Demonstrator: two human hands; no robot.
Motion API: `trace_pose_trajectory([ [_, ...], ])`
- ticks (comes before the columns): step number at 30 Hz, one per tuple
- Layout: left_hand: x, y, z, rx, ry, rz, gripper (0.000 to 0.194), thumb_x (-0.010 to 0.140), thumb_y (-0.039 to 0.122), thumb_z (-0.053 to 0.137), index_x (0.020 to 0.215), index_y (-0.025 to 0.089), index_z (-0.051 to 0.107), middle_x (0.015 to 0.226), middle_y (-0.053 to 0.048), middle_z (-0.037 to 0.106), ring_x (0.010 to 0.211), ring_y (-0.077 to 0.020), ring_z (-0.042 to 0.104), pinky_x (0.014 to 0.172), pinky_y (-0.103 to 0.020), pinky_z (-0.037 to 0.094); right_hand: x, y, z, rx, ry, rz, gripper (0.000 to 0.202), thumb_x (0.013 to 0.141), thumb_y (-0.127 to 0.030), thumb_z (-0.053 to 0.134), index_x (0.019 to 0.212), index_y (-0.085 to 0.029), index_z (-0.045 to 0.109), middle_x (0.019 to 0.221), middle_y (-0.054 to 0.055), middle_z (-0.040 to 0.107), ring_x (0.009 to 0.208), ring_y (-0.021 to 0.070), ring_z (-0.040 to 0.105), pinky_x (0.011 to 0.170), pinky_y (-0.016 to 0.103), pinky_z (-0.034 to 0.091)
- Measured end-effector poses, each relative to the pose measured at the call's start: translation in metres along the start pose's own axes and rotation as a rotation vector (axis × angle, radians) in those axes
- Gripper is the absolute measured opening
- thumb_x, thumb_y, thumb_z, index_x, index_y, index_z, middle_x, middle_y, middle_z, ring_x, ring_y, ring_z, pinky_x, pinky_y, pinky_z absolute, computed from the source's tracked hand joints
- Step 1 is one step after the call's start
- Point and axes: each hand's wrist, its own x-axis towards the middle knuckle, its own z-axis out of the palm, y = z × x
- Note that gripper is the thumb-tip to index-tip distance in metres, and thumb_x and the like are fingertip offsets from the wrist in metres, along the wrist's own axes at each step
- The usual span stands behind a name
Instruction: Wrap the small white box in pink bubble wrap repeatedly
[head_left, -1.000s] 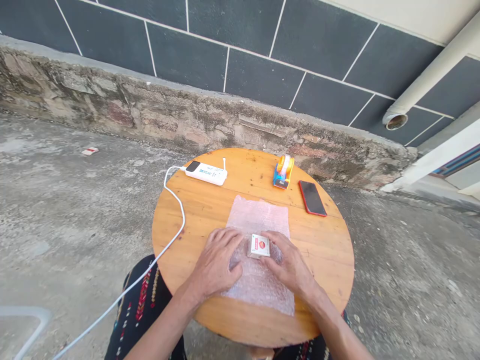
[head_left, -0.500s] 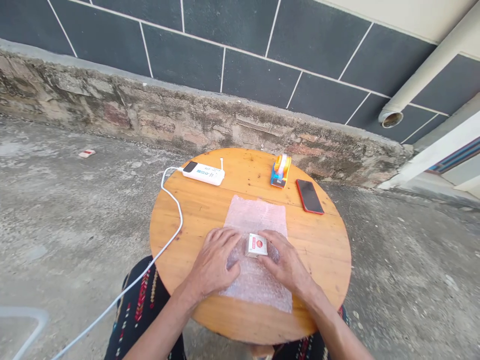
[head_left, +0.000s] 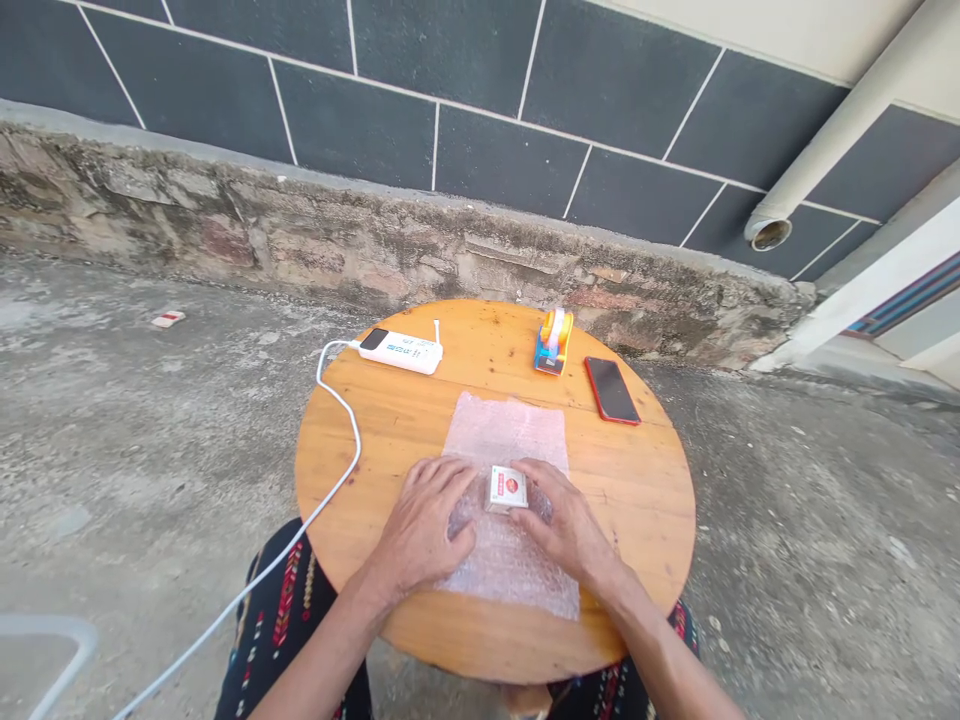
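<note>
A small white box [head_left: 508, 488] with red print rests on a pink sheet of bubble wrap [head_left: 517, 430] on the round wooden table [head_left: 360, 530]. My left hand [head_left: 429, 520] lies over the left side of the wrap, fingers apart, a small gap away from the box. At the box's right side is my right hand [head_left: 562, 520], thumb and fingers spread around its right edge, touching or nearly touching it. Neither hand grips anything.
Toward the back left of the table is a white power bank [head_left: 401, 351] with a white cable [head_left: 352, 440] running off the left edge. An orange and blue tape dispenser [head_left: 553, 345] and a red-edged phone [head_left: 612, 390] lie at the back right.
The whole view has shifted slightly. Both hands, the box and the wrap keep the same places relative to each other.
</note>
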Motion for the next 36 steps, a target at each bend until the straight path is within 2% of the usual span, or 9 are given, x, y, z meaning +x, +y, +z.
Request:
trace_pose_trajectory([
  [8, 0.000, -0.002, 0.002, 0.005, -0.013, 0.004, 0.060, 0.068, 0.019, 0.055, 0.127, 0.016, 0.049, 0.128, -0.009, 0.054, 0.121, -0.0278, 0.044, 0.106, -0.047, 0.031, -0.006, -0.002, -0.003, -0.054, 0.071, -0.015, 0.051, 0.085, -0.025, 0.059, 0.133, -0.022, 0.042, 0.135, 0.011, 0.048, 0.125, 0.0240, 0.045, 0.103, 0.043, 0.039],
  [11, -0.001, -0.003, 0.001, -0.005, -0.016, -0.001, 0.060, 0.068, 0.019, 0.055, 0.127, 0.016, 0.049, 0.128, -0.009, 0.054, 0.121, -0.0274, 0.044, 0.106, -0.046, 0.031, -0.025, -0.015, -0.013, -0.132, 0.102, -0.003, 0.044, 0.086, -0.026, 0.058, 0.128, -0.023, 0.046, 0.130, 0.011, 0.051, 0.120, 0.0249, 0.048, 0.099, 0.043, 0.042],
  [14, -0.001, -0.005, 0.003, -0.028, -0.005, -0.005, 0.059, 0.067, 0.016, 0.054, 0.126, 0.017, 0.049, 0.128, -0.009, 0.054, 0.121, -0.0270, 0.044, 0.105, -0.045, 0.032, -0.050, -0.034, -0.017, -0.170, -0.013, -0.056, 0.037, 0.083, -0.025, 0.061, 0.119, -0.024, 0.053, 0.124, 0.009, 0.055, 0.111, 0.0256, 0.052, 0.093, 0.043, 0.043],
  [17, -0.001, -0.009, 0.004, -0.060, 0.026, -0.004, 0.057, 0.069, 0.015, 0.053, 0.125, 0.018, 0.050, 0.129, -0.008, 0.054, 0.121, -0.0264, 0.045, 0.104, -0.044, 0.034, -0.069, -0.045, -0.008, -0.223, -0.078, -0.064, 0.037, 0.076, -0.022, 0.066, 0.112, -0.022, 0.057, 0.125, 0.009, 0.056, 0.107, 0.0282, 0.052, 0.092, 0.047, 0.042],
  [19, -0.002, -0.009, 0.000, -0.081, 0.060, -0.008, 0.051, 0.072, 0.015, 0.053, 0.123, 0.019, 0.052, 0.127, -0.009, 0.054, 0.120, -0.0257, 0.046, 0.103, -0.044, 0.036, -0.074, -0.045, 0.001, -0.260, -0.019, -0.072, 0.029, 0.078, -0.016, 0.062, 0.107, -0.021, 0.059, 0.122, 0.008, 0.058, 0.105, 0.0277, 0.053, 0.091, 0.048, 0.041],
  [23, -0.014, 0.008, -0.020, -0.053, 0.058, 0.027, 0.042, 0.079, 0.023, 0.055, 0.121, 0.023, 0.052, 0.127, -0.008, 0.055, 0.120, -0.0259, 0.046, 0.101, -0.045, 0.039, -0.071, -0.038, 0.008, -0.248, 0.159, -0.084, 0.021, 0.084, -0.005, 0.048, 0.094, -0.019, 0.061, 0.111, 0.008, 0.063, 0.096, 0.0232, 0.056, 0.086, 0.045, 0.042],
  [26, -0.024, 0.032, -0.028, 0.070, 0.021, 0.133, 0.047, 0.076, 0.028, 0.062, 0.122, 0.025, 0.051, 0.130, -0.007, 0.053, 0.125, -0.0288, 0.041, 0.106, -0.050, 0.032, -0.066, -0.036, 0.004, -0.199, 0.153, -0.064, 0.019, 0.083, -0.006, 0.050, 0.091, -0.020, 0.060, 0.109, 0.008, 0.064, 0.092, 0.0229, 0.057, 0.083, 0.044, 0.043],
  [31, -0.030, 0.051, -0.003, 0.165, 0.077, 0.196, 0.026, 0.080, 0.010, 0.052, 0.100, 0.024, 0.061, 0.104, -0.005, 0.064, 0.107, -0.0240, 0.053, 0.102, -0.049, 0.034, -0.065, -0.039, -0.005, -0.112, 0.108, -0.028, 0.017, 0.083, -0.009, 0.051, 0.088, -0.021, 0.061, 0.108, 0.007, 0.064, 0.091, 0.0228, 0.056, 0.083, 0.044, 0.043],
  [36, -0.031, 0.051, 0.014, 0.099, 0.164, 0.150, 0.027, 0.080, 0.002, 0.045, 0.088, 0.022, 0.061, 0.099, -0.005, 0.063, 0.102, -0.0220, 0.054, 0.097, -0.050, 0.036, -0.063, -0.029, -0.029, 0.080, 0.073, 0.022, 0.013, 0.084, -0.028, 0.060, 0.097, -0.024, 0.061, 0.114, 0.006, 0.062, 0.103, 0.0238, 0.056, 0.089, 0.042, 0.045],
])
